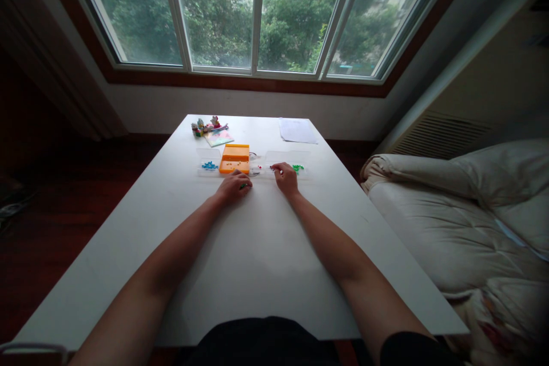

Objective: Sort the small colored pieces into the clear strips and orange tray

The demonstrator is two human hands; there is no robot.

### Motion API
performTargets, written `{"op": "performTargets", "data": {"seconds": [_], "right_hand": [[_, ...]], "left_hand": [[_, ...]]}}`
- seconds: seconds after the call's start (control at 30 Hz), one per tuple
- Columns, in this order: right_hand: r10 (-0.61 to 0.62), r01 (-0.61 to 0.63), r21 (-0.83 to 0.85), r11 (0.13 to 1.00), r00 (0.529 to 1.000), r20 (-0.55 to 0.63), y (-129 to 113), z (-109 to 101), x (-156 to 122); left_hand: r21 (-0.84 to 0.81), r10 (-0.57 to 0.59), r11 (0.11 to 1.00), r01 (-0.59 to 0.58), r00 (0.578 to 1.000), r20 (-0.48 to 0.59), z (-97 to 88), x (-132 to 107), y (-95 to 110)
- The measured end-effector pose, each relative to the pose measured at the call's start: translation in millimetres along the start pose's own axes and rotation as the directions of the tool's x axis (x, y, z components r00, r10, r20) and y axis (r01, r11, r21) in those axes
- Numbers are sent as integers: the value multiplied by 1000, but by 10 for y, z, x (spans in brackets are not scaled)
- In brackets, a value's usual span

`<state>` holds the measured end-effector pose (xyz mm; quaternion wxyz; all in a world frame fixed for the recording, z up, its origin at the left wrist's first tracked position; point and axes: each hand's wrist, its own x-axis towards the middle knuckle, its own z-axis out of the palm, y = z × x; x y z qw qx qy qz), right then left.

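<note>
My left hand (234, 185) rests on the table just in front of an open orange case (235, 167), its fingers curled around a small green piece (243, 186). My right hand (286, 178) reaches over a clear plastic box (281, 156), with thumb and fingertips pinched together. Tiny red bits show beside those fingertips, but what they hold, if anything, is too small to name. Green beads (297, 168) lie just right of my right hand. Blue beads (210, 166) sit in a clear box left of the orange case, which contains small orange bits.
Behind the boxes, several small colourful figures (207, 126) stand by a pastel card (219, 137) at the back left. White paper sheets (297, 130) lie at the back right of the white table (257, 263). A pale sofa (450, 223) is to the right, and windows are ahead.
</note>
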<state>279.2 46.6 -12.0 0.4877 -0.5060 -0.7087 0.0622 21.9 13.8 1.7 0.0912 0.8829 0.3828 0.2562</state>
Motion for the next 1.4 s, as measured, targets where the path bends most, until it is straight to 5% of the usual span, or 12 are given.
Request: {"op": "performTargets", "data": {"seconds": [0.27, 0.63, 0.73, 0.93, 1.2, 1.4], "right_hand": [[-4, 4, 13, 1000, 1000, 4, -5, 9, -9], [-9, 9, 2, 1000, 1000, 15, 16, 21, -12], [-2, 2, 3, 1000, 1000, 24, 6, 17, -9], [3, -4, 16, 1000, 999, 44, -3, 13, -12], [-21, 20, 25, 999, 999, 45, 19, 23, -16], [-37, 35, 31, 999, 998, 48, 19, 13, -23]], "left_hand": [[18, 16, 1000, -16, 1000, -1, -2, 15, 9], [-5, -117, 993, 118, 971, -208, 28, 5, -173], [-15, -244, 967, 253, 913, -328, -54, -32, -298], [-102, -499, 842, 530, 692, -522, -206, -119, -701], [-109, -508, 833, 543, 670, -542, -235, -142, -810], [-51, -458, 860, 508, 723, -518, -206, -146, -676]]}}
